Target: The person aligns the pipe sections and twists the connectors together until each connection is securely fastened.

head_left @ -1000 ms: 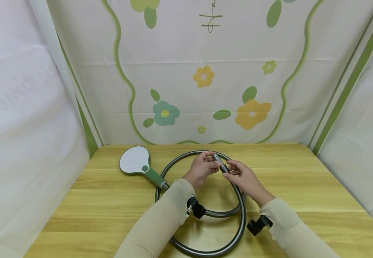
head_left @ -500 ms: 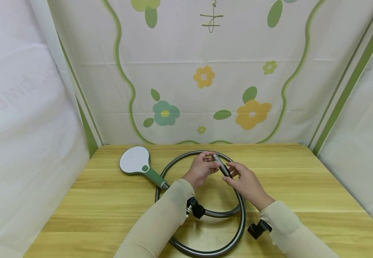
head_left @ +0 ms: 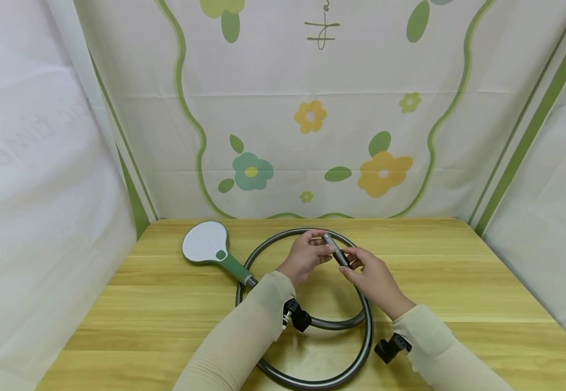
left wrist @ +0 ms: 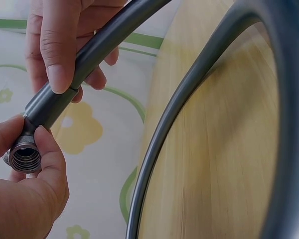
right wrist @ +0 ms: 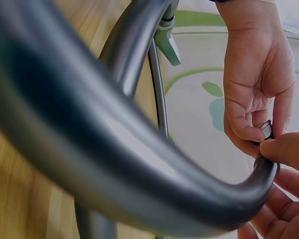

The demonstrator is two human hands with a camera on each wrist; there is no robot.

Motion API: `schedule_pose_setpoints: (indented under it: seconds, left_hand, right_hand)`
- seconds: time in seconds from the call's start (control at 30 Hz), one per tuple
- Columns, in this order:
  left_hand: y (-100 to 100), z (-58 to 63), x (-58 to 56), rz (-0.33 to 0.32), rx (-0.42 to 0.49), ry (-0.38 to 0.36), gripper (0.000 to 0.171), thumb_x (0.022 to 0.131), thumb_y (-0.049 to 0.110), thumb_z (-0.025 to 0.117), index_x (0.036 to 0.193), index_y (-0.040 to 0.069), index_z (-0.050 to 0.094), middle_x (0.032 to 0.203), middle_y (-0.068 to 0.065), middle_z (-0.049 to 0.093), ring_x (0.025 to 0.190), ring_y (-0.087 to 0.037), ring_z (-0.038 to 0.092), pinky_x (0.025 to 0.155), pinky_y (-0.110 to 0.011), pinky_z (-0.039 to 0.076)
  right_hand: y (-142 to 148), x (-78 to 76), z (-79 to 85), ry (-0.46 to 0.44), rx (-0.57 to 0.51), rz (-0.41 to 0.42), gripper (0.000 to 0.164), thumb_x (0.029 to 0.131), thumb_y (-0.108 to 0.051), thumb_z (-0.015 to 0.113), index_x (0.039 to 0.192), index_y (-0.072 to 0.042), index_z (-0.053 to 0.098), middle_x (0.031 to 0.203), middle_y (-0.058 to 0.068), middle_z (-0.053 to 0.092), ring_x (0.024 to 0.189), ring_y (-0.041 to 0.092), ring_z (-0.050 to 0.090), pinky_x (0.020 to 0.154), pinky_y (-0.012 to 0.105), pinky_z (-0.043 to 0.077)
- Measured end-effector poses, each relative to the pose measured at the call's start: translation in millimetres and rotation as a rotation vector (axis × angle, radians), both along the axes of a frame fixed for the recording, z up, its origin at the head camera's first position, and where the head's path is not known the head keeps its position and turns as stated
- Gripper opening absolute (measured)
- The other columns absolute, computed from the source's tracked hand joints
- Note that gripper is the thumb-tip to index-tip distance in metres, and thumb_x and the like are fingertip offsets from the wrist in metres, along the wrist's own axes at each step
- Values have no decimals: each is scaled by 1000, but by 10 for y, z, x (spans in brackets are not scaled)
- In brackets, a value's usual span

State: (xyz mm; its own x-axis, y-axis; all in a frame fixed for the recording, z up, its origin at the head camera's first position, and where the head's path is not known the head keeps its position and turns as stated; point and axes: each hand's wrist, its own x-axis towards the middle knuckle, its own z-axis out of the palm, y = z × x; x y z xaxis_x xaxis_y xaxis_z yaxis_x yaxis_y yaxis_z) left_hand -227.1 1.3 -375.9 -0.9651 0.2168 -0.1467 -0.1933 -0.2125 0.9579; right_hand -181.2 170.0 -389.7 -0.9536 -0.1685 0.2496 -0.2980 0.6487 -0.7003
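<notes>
A dark grey shower hose (head_left: 367, 331) lies in loops on the wooden table, with one end raised between both hands. My left hand (head_left: 304, 256) pinches the threaded metal nut (left wrist: 26, 157) at that end between thumb and fingers. Just behind the nut, my right hand (head_left: 375, 278) grips the hose near its dark end sleeve (left wrist: 47, 108). The nut's open threaded mouth shows in the left wrist view. A green shower head (head_left: 205, 243) with a white face lies face up at the back left. Its handle meets a hose end partly covered by my left sleeve.
The wooden table (head_left: 146, 320) runs back to a white curtain (head_left: 273, 125) printed with flowers. Similar cloth hangs on both sides. A small black camera (head_left: 300, 317) sits on the left wrist and another camera (head_left: 389, 347) on the right, close above the hose loops.
My right hand has shifted slightly and its thumb has moved along the hose end, baring more of the dark sleeve. The left hand and shower head stay in place.
</notes>
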Motion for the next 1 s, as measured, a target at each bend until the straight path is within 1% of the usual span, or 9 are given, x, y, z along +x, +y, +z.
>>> schedule_pose_setpoints:
  seconds: [0.17,0.27,0.37,0.57,0.87,1.0]
  left_hand:
    - [-2,0,4,-1,-1,3,46,87,-4,67,130,2,53,110,-12,58,88,-20,63,93,-45,51]
    - [0,-5,3,-7,-3,5,48,87,-4,67,132,1,50,110,-12,58,88,-20,63,90,-42,53]
    - [2,-4,3,-12,-10,7,47,88,-3,67,131,2,51,110,-12,58,89,-19,63,86,-38,54]
    - [4,1,2,-13,-15,4,43,87,-2,67,127,6,55,109,-12,59,89,-20,64,87,-38,54]
    - [-10,-6,4,-10,-8,-1,43,87,-3,67,127,5,55,109,-11,59,88,-18,63,85,-37,55]
    - [-15,-10,4,-9,-7,-7,44,87,-3,67,128,5,54,110,-12,59,88,-18,63,85,-36,55]
  right_hand:
    - [-6,-12,-5,5,-12,5,38,90,-14,70,124,-3,60,95,4,65,88,19,62,78,39,51]
    - [-5,-12,-11,5,-23,9,37,90,-13,69,124,-2,60,94,4,65,88,20,62,76,38,51]
    - [-1,-10,-16,-2,-39,12,37,90,-12,68,125,-1,59,94,5,66,88,21,62,73,36,51]
    - [6,-17,-10,-37,-68,18,37,91,-12,66,126,-1,59,96,7,65,88,23,62,68,33,51]
    - [13,-45,-22,-100,-97,28,37,93,-14,64,128,-2,58,98,7,64,87,22,60,67,32,51]
    - [18,-45,-16,-122,-128,45,39,94,-16,64,129,0,57,99,9,64,86,20,60,66,31,51]
